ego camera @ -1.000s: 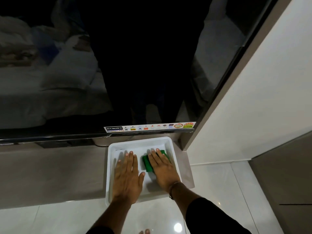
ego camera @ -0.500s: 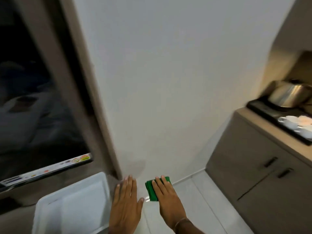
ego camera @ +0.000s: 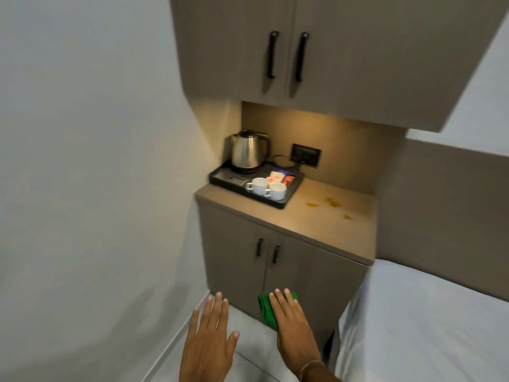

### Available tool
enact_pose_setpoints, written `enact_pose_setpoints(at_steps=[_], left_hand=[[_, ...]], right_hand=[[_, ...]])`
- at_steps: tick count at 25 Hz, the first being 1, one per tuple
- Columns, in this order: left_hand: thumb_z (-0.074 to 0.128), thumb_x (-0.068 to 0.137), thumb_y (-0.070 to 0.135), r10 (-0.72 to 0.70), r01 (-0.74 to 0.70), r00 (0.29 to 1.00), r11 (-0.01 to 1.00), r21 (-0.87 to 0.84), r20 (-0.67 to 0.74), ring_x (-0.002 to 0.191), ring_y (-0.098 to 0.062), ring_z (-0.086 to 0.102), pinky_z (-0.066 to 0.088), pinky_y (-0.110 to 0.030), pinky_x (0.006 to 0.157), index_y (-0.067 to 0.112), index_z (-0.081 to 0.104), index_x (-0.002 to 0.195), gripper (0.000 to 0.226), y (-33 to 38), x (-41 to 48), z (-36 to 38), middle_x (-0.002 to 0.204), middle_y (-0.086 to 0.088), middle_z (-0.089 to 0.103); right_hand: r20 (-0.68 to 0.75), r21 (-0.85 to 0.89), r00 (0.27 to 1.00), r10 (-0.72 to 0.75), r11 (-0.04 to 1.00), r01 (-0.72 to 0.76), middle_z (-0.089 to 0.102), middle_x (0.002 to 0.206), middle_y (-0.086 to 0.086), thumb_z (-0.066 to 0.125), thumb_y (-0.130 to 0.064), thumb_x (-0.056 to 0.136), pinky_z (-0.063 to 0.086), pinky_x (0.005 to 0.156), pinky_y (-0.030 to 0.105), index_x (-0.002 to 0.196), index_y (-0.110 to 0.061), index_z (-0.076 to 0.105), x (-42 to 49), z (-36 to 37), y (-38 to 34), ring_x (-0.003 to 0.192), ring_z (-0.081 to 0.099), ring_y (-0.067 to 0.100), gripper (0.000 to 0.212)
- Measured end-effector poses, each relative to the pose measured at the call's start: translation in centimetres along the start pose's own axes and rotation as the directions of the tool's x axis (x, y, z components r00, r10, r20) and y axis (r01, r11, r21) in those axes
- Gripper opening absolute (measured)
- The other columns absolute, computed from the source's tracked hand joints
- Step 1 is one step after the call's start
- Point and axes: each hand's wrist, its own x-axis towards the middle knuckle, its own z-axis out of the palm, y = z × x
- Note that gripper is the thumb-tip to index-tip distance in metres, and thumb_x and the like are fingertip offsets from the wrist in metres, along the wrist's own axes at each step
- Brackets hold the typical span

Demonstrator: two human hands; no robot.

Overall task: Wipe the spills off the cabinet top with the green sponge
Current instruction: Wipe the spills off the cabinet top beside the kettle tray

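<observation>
A green sponge (ego camera: 266,310) is held flat under the palm and fingers of my right hand (ego camera: 294,329), low in front of the lower cabinet doors. My left hand (ego camera: 209,343) floats beside it, palm down, fingers spread, holding nothing. The beige cabinet top (ego camera: 316,224) lies ahead at the middle right. Several small orange-brown spills (ego camera: 330,204) dot its right half. Both hands are well short of the cabinet top.
A black tray (ego camera: 220,177) on the left of the cabinet top carries a steel kettle (ego camera: 248,150), two white cups (ego camera: 267,187) and sachets. Wall cabinets (ego camera: 316,51) hang above. A white bed (ego camera: 427,326) fills the lower right, a white wall stands left.
My view swung right from the TV and white tray to the cabinet. My right hand carried the sponge out of the tray; both hands stayed side by side.
</observation>
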Motion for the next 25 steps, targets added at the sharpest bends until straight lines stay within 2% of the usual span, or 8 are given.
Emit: enact_pose_setpoints(at_steps=[2, 4, 7, 11, 15, 18, 22, 25], left_hand=[[-0.003, 0.103, 0.061, 0.091, -0.091, 0.996, 0.995, 0.027, -0.006, 0.149, -0.035, 0.039, -0.001, -0.044, 0.119, 0.005, 0.051, 0.149, 0.091, 2.7, 4.9, 0.6, 0.160, -0.015, 0.043], [-0.005, 0.101, 0.062, 0.178, -0.177, 0.983, 0.984, 0.038, -0.045, 0.155, -0.033, 0.025, -0.007, -0.045, 0.120, 0.007, 0.036, 0.158, 0.089, 4.7, 9.6, 1.4, 0.168, -0.012, 0.030], [0.006, 0.100, 0.061, 0.280, -0.279, 0.959, 0.960, 0.030, -0.036, 0.159, -0.029, 0.003, -0.009, -0.049, 0.123, 0.010, 0.017, 0.163, 0.081, 8.1, 18.2, 2.4, 0.173, -0.010, 0.012], [0.012, 0.101, 0.058, 0.373, -0.373, 0.928, 0.928, 0.000, 0.020, 0.160, -0.030, -0.001, 0.009, -0.057, 0.129, 0.011, 0.010, 0.164, 0.079, 11.9, 29.6, 3.3, 0.174, -0.012, 0.008], [0.027, 0.108, 0.056, 0.431, -0.428, 0.901, 0.902, -0.053, 0.052, 0.160, -0.030, -0.005, 0.006, -0.057, 0.129, 0.013, 0.005, 0.165, 0.075, 14.1, 39.0, 4.6, 0.175, -0.012, 0.002], [0.026, 0.108, 0.059, 0.450, -0.446, 0.888, 0.893, -0.064, 0.090, 0.160, -0.028, -0.005, 0.005, -0.056, 0.129, 0.013, 0.003, 0.165, 0.076, 14.2, 44.2, 5.5, 0.176, -0.011, 0.001], [0.028, 0.107, 0.060, 0.432, -0.422, 0.895, 0.901, -0.102, 0.109, 0.160, -0.029, -0.004, 0.004, -0.056, 0.129, 0.012, 0.002, 0.164, 0.079, 13.4, 48.3, 6.6, 0.175, -0.012, 0.003], [0.031, 0.106, 0.061, 0.428, -0.408, 0.896, 0.898, -0.168, 0.113, 0.160, -0.027, -0.005, 0.003, -0.054, 0.129, 0.012, 0.002, 0.164, 0.082, 12.9, 49.7, 7.8, 0.176, -0.010, 0.003]], right_hand=[[-0.076, -0.012, 0.993, 0.093, 0.996, -0.094, 0.005, 0.173, -0.004, 0.043, 0.012, 0.087, -0.008, 0.127, 0.035, 0.164, -0.023, 0.010, 1.0, -2.0, 4.7, 0.159, -0.005, 0.021, 0.091], [-0.116, -0.012, 0.977, 0.177, 0.984, -0.179, 0.009, 0.173, -0.003, 0.047, 0.009, 0.089, -0.007, 0.125, 0.035, 0.164, -0.023, 0.010, 2.3, -3.6, 8.5, 0.159, -0.003, 0.022, 0.089], [-0.164, 0.014, 0.937, 0.307, 0.951, -0.309, 0.008, 0.170, -0.007, 0.052, 0.007, 0.093, -0.006, 0.124, 0.035, 0.162, -0.025, 0.010, 5.2, -5.7, 14.3, 0.159, -0.001, 0.020, 0.087], [-0.205, 0.016, 0.890, 0.407, 0.911, -0.413, 0.008, 0.165, -0.010, 0.057, 0.005, 0.095, 0.003, 0.124, 0.040, 0.158, -0.029, 0.007, 10.4, -7.8, 20.1, 0.156, -0.001, 0.016, 0.088], [-0.167, 0.006, 0.866, 0.471, 0.879, -0.476, 0.013, 0.168, -0.005, 0.055, 0.002, 0.098, 0.004, 0.125, 0.044, 0.160, -0.023, 0.013, 15.9, -8.2, 23.8, 0.157, 0.003, 0.021, 0.079], [-0.132, -0.022, 0.843, 0.522, 0.848, -0.529, 0.016, 0.169, -0.002, 0.054, -0.007, 0.101, 0.003, 0.125, 0.043, 0.161, -0.019, 0.019, 19.7, -8.0, 25.8, 0.158, 0.005, 0.024, 0.071], [-0.076, -0.037, 0.860, 0.504, 0.861, -0.508, 0.010, 0.165, -0.005, 0.062, -0.010, 0.097, 0.008, 0.128, 0.048, 0.161, -0.019, 0.021, 23.1, -7.4, 27.1, 0.157, 0.004, 0.023, 0.077], [-0.007, -0.052, 0.874, 0.485, 0.873, -0.485, 0.013, 0.167, -0.007, 0.058, -0.016, 0.094, 0.005, 0.129, 0.048, 0.161, -0.027, 0.021, 24.6, -6.5, 27.8, 0.159, 0.002, 0.020, 0.077]])
